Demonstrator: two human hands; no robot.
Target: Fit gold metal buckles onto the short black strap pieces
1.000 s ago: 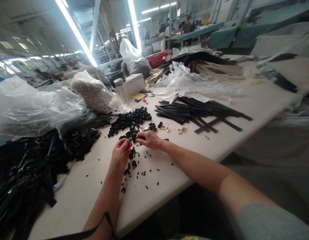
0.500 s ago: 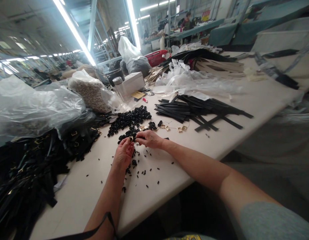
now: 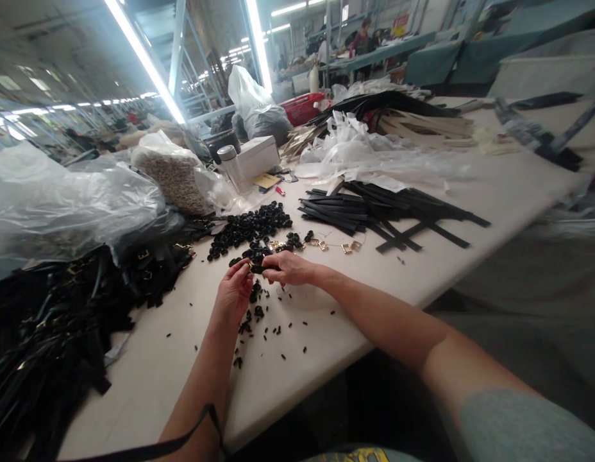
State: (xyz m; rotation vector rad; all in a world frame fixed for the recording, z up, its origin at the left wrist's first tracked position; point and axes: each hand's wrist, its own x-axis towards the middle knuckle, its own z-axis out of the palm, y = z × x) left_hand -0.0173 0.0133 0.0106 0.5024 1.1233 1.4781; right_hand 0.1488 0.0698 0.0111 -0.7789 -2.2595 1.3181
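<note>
My left hand (image 3: 234, 290) pinches a small gold buckle (image 3: 251, 265) between thumb and fingertips. A short black strap (image 3: 257, 269) runs from the buckle into the closed fingers of my right hand (image 3: 290, 268). Both hands are just above the table, close together. Right behind them lies a heap of black ring-like loops (image 3: 252, 228). More gold buckles (image 3: 321, 245) lie to the right of that heap. Small black bits (image 3: 278, 331) are scattered below and around my hands.
Flat black strips (image 3: 333, 210) are piled on the table (image 3: 374, 292) to the right. A large heap of black straps with buckles (image 3: 61, 327) fills the left side. Plastic bags (image 3: 76, 199), a clear bottle (image 3: 233, 167) and a white box (image 3: 259, 157) stand behind.
My left hand has shifted slightly left, and the fingers of the two hands are a little further apart. More of the black strap shows between them.
</note>
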